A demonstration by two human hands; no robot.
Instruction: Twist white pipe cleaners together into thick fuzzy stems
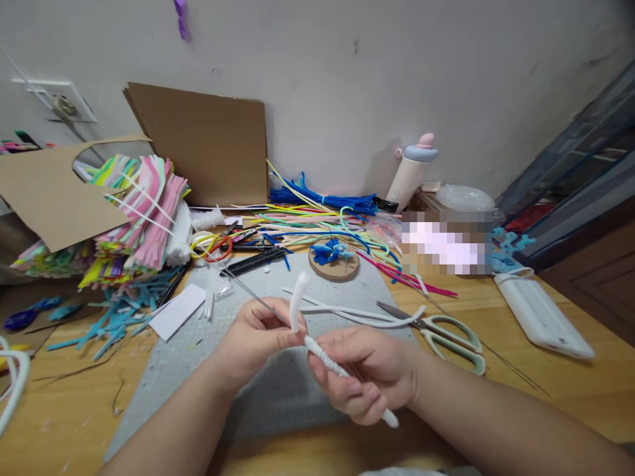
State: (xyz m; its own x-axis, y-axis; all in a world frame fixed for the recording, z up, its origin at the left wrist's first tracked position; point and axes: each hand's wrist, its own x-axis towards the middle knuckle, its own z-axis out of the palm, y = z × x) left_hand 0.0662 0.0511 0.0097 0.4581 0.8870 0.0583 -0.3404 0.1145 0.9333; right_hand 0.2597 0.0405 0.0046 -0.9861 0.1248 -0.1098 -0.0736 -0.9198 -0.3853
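My left hand [260,334] pinches a white pipe cleaner [297,297] that sticks upward, together with a thin metal wire [248,291] running up to the left. My right hand [364,373] is closed around the tightly coiled white part [325,357], whose end pokes out below my fingers. Both hands hover over a grey cutting mat [278,396]. More loose white pipe cleaners [357,316] lie on the mat just behind them.
Pale green scissors [446,334] lie right of my hands. A round wooden disc with blue pipe-cleaner pieces [334,256] sits behind. Stacks of coloured pipe cleaners [133,218], cardboard [208,142], a bottle [411,168] and a white power bank [543,317] ring the wooden table.
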